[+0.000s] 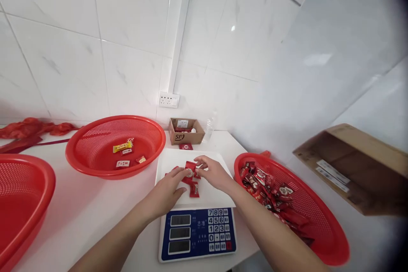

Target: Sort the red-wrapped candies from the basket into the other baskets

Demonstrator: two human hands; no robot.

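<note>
A blue-faced weighing scale point(197, 231) with a white platform point(172, 159) stands in front of me. Several small red candy packets point(193, 178) lie on the platform. My left hand point(167, 191) rests on the platform, its fingertips pinching the red packets from the left. My right hand point(212, 172) comes from the right, fingers curled and pinching the same cluster of packets. A red basket point(328, 238) at the right holds many red packets point(270, 193).
A red mesh basket point(116, 146) behind the scale holds a few yellow and red candies. Another red basket point(22, 204) sits at the far left. A small cardboard box point(186, 131) stands by the wall, a larger open box point(357, 165) at the right. Red fabric point(32, 129) lies at back left.
</note>
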